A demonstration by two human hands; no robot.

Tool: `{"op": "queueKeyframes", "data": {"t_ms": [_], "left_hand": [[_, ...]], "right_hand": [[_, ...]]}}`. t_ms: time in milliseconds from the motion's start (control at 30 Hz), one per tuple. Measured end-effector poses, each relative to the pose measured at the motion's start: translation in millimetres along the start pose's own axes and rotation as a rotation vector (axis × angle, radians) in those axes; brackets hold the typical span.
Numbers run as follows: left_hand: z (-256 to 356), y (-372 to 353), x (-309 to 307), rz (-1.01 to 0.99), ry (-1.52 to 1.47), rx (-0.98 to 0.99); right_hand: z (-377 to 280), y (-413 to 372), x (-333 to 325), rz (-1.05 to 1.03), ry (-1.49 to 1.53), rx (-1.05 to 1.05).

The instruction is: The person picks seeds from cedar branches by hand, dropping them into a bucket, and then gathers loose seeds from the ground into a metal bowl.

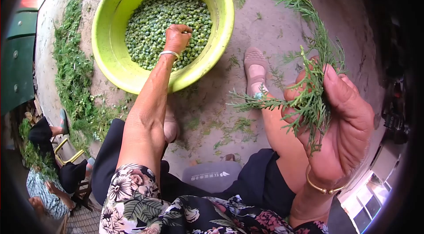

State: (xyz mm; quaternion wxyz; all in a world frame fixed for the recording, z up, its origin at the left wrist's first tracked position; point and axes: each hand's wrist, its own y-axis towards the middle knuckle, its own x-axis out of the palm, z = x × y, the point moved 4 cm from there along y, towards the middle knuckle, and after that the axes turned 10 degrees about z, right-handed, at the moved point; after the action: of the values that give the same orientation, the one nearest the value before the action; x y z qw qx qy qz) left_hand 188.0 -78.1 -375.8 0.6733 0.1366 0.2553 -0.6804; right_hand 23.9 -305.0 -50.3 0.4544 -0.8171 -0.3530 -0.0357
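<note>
My right hand [342, 119] is raised close to the camera, thumb and fingers closed on a green cypress sprig [320, 57] with flat, scaly leaves. One end of the sprig points up and away, while another spray sticks out to the left. Over the yellow-green plastic basin [108, 44], my left hand [179, 37] is held with its fingers curled in. Whatever those fingers hold, if anything, is too small to make out. Beneath that hand, many small round green cones [150, 17] cover the bottom of the basin.
Cut green branches [73, 66] lie in a long strip on the concrete floor at left. Leaf scraps [243, 125] are scattered near my feet. Another person [48, 190] sits at lower left with greenery, beside a yellow metal frame [66, 156]. Green panels [20, 64] stand at the left edge.
</note>
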Motion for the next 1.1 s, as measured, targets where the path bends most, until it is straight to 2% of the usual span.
{"op": "queueKeyframes", "data": {"t_ms": [33,200,267,467,533,600,733,867,933,1000,1100], "left_hand": [[8,-6,-7,-0.078,-0.233,-0.198],[64,-24,-59,-0.259,-0.631,-0.346],[89,-29,-83,-0.279,-0.726,-0.342],[152,-39,-144,-0.335,-0.813,-0.288],[173,-49,-161,-0.365,-0.866,-0.254],[190,-59,-175,-0.338,-0.885,-0.233],[217,-86,-190,-0.297,-1.01,-0.201],[246,-125,-184,-0.273,-0.924,-0.082],[255,-141,-178,-0.201,-0.808,-0.013],[263,-151,-174,-0.139,-0.596,0.093],[267,-159,-174,-0.096,-0.458,0.19]], "right_hand": [[-1,-2,4,-0.032,0.009,0.026],[4,-9,17,-0.105,-0.018,0.027],[11,-4,12,0.024,-0.052,-0.077],[32,1,28,-0.178,0.004,-0.071],[40,3,36,-0.324,-0.021,-0.099],[44,-2,43,-0.346,-0.013,-0.124],[63,-15,59,-0.376,-0.027,-0.019],[83,-14,67,-0.402,-0.046,0.019],[87,-13,71,-0.482,0.036,0.047],[81,-18,73,-0.471,0.038,0.047],[77,-20,77,-0.434,0.021,0.043]]}}
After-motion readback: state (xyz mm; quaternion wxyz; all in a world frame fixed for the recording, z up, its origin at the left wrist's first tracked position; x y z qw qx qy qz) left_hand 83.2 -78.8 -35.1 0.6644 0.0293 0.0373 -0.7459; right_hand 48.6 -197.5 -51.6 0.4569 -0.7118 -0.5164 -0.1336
